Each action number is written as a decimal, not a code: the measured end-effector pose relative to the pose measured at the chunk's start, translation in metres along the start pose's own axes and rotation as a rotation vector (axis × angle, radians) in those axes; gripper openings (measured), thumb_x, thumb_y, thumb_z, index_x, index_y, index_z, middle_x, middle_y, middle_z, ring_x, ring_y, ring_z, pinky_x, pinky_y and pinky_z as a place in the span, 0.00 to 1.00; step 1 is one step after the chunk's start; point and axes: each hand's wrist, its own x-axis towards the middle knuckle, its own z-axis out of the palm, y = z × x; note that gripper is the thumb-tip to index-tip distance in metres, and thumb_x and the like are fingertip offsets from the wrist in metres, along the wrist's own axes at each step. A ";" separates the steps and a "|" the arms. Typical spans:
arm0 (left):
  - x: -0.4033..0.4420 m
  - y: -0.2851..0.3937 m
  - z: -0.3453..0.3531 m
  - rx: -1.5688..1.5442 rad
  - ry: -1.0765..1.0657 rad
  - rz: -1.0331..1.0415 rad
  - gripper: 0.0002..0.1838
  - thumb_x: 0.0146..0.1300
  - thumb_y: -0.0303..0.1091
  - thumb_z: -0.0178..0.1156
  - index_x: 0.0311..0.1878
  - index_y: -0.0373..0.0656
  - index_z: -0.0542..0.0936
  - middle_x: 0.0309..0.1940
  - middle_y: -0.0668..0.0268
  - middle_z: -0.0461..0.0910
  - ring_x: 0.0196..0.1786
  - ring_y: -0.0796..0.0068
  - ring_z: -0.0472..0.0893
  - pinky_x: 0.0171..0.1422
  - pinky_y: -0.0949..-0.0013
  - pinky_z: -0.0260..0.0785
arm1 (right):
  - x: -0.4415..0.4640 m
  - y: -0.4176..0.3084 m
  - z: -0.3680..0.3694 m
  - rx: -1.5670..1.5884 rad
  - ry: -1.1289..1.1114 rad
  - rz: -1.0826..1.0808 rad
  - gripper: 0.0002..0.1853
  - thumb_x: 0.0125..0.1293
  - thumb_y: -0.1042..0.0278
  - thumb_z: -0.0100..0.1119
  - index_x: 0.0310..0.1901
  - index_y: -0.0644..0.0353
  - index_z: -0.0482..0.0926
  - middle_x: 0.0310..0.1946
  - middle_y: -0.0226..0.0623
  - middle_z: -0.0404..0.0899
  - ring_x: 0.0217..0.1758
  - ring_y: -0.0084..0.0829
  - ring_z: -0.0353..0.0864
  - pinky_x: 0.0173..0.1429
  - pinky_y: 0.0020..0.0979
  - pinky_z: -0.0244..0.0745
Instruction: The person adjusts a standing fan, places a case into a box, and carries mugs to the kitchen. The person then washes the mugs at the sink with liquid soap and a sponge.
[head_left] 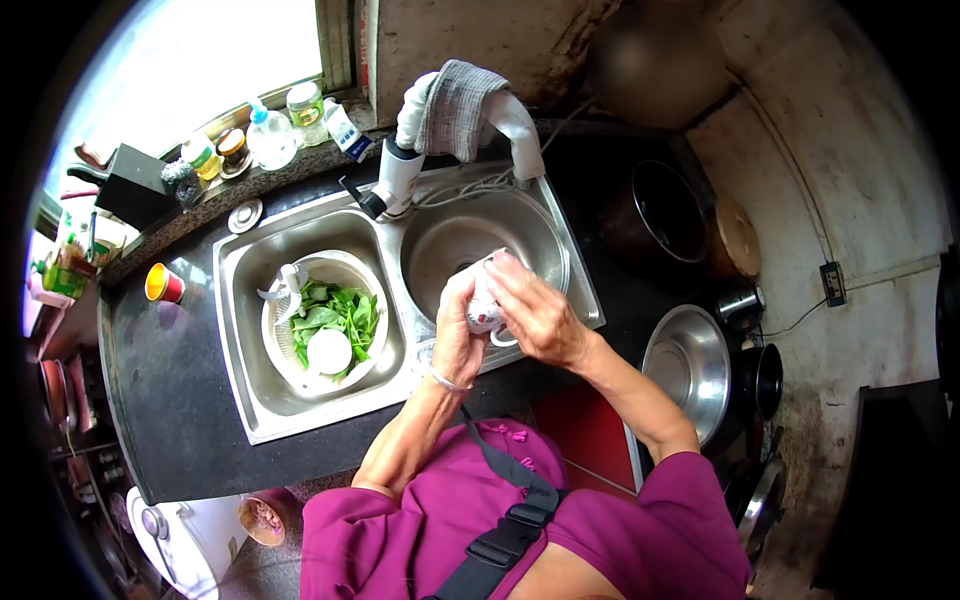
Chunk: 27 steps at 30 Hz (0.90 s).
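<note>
A white cup with a small red pattern [484, 314] is held over the near edge of the right sink basin [430, 250], its handle pointing toward my body. My left hand [457, 335] is wrapped round the cup's left side. From the right, my right hand [537, 310] is closed on the cup, its fingertips at the rim. The cup's inside is hidden by my fingers. In the left basin [245, 370] a colander [320, 262] holds green leaves [345, 312], a white round item [329, 351] and a whitish object [288, 285] at its edge.
A faucet [398, 180] with a grey cloth [455, 108] stands behind the sinks. Bottles and jars [270, 138] line the window ledge beside a knife block [135, 185]. A red and yellow cup [164, 284] is at left. A metal basin [686, 370] and pots [665, 215] are at right.
</note>
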 end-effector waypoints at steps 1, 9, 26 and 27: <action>0.002 0.004 -0.002 0.010 0.003 0.044 0.16 0.61 0.44 0.55 0.49 0.47 0.72 0.40 0.70 0.77 0.43 0.76 0.76 0.45 0.70 0.71 | -0.010 0.001 0.004 -0.033 -0.009 -0.067 0.17 0.54 0.80 0.51 0.47 0.76 0.72 0.52 0.52 0.71 0.59 0.50 0.69 0.62 0.42 0.66; -0.001 -0.004 0.004 -0.015 -0.008 0.057 0.20 0.61 0.50 0.54 0.51 0.48 0.73 0.44 0.70 0.78 0.47 0.75 0.77 0.53 0.69 0.68 | 0.004 0.010 0.006 0.138 0.134 0.079 0.17 0.54 0.80 0.52 0.47 0.73 0.74 0.51 0.51 0.73 0.56 0.48 0.72 0.61 0.41 0.67; -0.017 0.021 -0.007 0.144 -0.345 -0.184 0.33 0.54 0.44 0.63 0.60 0.42 0.63 0.53 0.63 0.71 0.55 0.70 0.72 0.60 0.60 0.65 | -0.005 0.011 -0.016 0.857 -0.015 0.697 0.12 0.63 0.67 0.56 0.41 0.68 0.78 0.32 0.34 0.80 0.36 0.20 0.76 0.40 0.23 0.71; -0.016 0.024 -0.011 0.152 -0.363 -0.238 0.36 0.51 0.42 0.66 0.61 0.42 0.62 0.53 0.64 0.70 0.54 0.71 0.72 0.58 0.62 0.67 | -0.006 0.014 -0.019 0.878 -0.081 0.708 0.12 0.63 0.67 0.56 0.41 0.67 0.79 0.32 0.33 0.80 0.36 0.20 0.76 0.40 0.22 0.71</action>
